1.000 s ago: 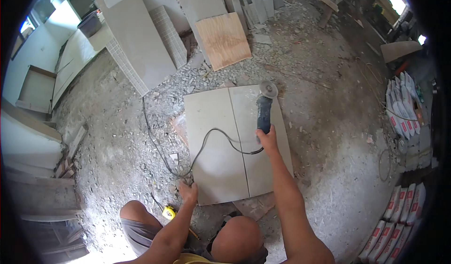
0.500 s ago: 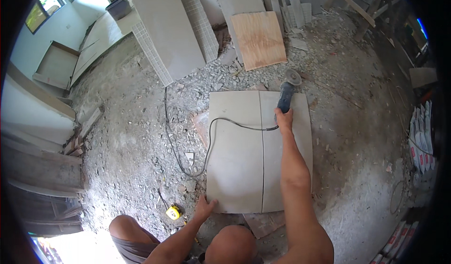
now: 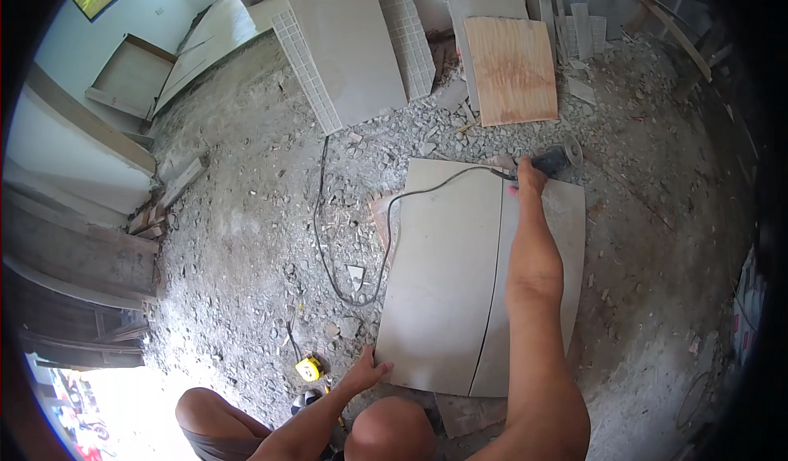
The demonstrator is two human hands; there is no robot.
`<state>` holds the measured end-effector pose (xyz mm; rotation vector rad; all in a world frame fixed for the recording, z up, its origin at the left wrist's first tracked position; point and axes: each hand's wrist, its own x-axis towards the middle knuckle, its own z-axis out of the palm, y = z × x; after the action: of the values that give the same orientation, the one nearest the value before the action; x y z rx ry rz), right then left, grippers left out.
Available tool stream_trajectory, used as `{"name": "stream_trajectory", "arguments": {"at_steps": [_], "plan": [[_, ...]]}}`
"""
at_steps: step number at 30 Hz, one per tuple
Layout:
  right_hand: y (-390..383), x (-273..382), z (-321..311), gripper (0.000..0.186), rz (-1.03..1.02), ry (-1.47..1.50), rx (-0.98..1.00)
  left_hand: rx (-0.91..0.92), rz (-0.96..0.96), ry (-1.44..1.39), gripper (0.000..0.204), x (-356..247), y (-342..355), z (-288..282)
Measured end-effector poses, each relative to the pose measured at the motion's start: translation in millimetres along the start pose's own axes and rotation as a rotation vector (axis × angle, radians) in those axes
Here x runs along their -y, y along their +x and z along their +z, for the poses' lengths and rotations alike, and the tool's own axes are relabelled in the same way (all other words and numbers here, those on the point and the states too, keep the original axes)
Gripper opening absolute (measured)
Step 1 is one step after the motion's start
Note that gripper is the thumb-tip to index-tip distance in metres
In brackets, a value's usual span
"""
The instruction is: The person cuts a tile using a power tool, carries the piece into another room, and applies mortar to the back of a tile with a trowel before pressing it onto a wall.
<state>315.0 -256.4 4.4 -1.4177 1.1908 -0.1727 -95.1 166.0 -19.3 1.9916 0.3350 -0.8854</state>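
Note:
My right hand (image 3: 529,176) is closed round the black angle grinder (image 3: 552,160) at the far right edge of two large grey tiles (image 3: 439,280), the grinder lying sideways with its disc pointing right. A dark seam runs lengthwise between the tiles. Its black cord (image 3: 447,179) loops across them onto the rubble. My left hand (image 3: 368,369) grips the left tile's near-left corner. A yellow tape measure (image 3: 309,368) lies on the floor left of that hand.
Grey boards (image 3: 336,34) and a plywood piece (image 3: 510,71) lean along the back. Wood offcuts (image 3: 176,186) lie left near a white step. Rubble (image 3: 246,231) covers the floor. Timber pieces (image 3: 673,30) stand back right; sacks (image 3: 747,297) show at the right rim.
My right hand has carried the grinder farther forward and turned it from upright in the picture to sideways. The view has swung, shifting the scene rightward. My left hand stays at the corner.

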Motion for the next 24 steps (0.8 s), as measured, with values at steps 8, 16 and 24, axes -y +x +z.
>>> {"name": "stream_trajectory", "arguments": {"at_steps": [8, 16, 24], "plan": [[2, 3, 6, 0.081, -0.089, -0.287, 0.069, 0.059, -0.060, 0.005, 0.066, -14, 0, 3], [25, 1, 18, 0.085, -0.071, -0.142, 0.081, 0.069, -0.024, 0.001, 0.067, -13, 3, 3], [17, -20, -4, 0.074, -0.093, -0.048, 0.191, 0.068, -0.007, -0.039, 0.067, 11, 10, 7]]}}
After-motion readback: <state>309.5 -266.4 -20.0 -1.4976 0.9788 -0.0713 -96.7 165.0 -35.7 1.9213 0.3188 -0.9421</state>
